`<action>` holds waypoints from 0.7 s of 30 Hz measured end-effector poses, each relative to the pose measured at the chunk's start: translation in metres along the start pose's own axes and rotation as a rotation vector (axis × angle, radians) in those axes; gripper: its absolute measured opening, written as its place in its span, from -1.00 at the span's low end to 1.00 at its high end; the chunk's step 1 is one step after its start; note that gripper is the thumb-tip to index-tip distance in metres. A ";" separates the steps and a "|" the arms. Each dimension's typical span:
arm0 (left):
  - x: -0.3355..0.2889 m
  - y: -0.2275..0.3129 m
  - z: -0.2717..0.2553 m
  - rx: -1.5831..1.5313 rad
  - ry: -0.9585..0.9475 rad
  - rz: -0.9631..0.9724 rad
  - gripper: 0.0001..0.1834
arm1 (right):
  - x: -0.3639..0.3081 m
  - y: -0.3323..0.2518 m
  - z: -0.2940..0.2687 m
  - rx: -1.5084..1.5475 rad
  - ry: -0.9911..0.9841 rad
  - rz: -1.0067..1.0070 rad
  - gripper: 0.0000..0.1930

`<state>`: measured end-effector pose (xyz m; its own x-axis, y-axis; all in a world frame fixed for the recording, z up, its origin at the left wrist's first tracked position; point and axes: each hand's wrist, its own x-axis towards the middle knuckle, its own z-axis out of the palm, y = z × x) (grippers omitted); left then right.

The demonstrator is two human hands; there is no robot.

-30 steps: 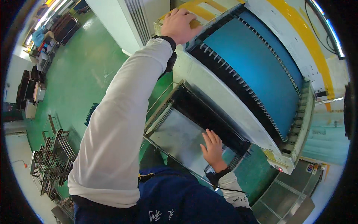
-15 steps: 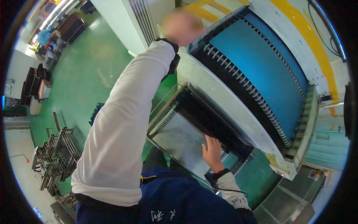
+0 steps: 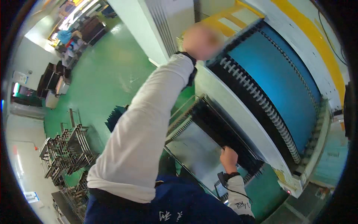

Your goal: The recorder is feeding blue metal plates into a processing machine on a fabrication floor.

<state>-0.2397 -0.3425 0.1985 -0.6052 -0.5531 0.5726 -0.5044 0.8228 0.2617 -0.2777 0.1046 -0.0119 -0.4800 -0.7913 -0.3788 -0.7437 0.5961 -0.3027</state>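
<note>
Gripping: your right hand (image 3: 228, 156) curled on the black slotted rack (image 3: 223, 136).
Your left hand (image 3: 201, 42), blurred, grip unclear, reached up to the machine's top edge (image 3: 220, 28), maybe for support.

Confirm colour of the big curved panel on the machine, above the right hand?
Blue, edged by a black toothed strip. The curved panel shows best in the head view.

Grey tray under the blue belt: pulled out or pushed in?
Pulled out. The grey tray juts from under the machine's white edge, its flat bed exposed. The right hand rests at its inner end; left hand is blurred, up top.
</note>
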 end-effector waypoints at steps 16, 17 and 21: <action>-0.003 0.012 -0.021 -0.102 -0.003 -0.048 -0.51 | 0.000 0.001 0.011 -0.084 0.076 0.014 -0.75; -0.003 0.013 -0.022 -0.112 -0.001 -0.047 -0.51 | -0.001 0.001 0.011 -0.095 0.053 0.037 -0.75; -0.003 0.016 -0.022 -0.131 -0.029 -0.052 -0.52 | -0.001 0.000 0.011 -0.127 0.075 0.108 -0.79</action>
<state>-0.2325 -0.3248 0.2179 -0.5987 -0.5972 0.5338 -0.4516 0.8021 0.3908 -0.2722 0.1069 -0.0208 -0.5902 -0.7341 -0.3358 -0.7364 0.6600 -0.1486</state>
